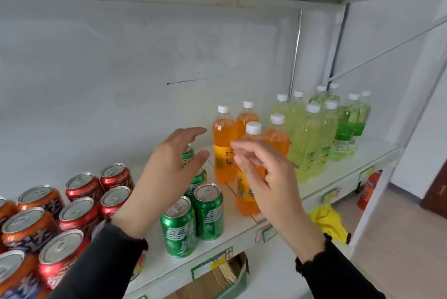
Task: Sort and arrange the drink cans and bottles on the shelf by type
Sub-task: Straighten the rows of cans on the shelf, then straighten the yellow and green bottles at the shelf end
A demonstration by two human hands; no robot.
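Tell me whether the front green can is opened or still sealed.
Sealed: the front green can stands upright on the shelf, its pull tab lying flat on an unbroken lid.

Both arms are raised forward in dark sleeves; the left hand [167, 165] and right hand [263, 173] are held open, fingers relaxed.

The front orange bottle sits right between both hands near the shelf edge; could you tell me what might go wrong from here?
1. The front orange bottle stands close to the shelf edge; a knock from the right hand could tip it off.
2. The left hand hovers open over the green cans, which stand tightly packed; brushing one might topple its neighbours.
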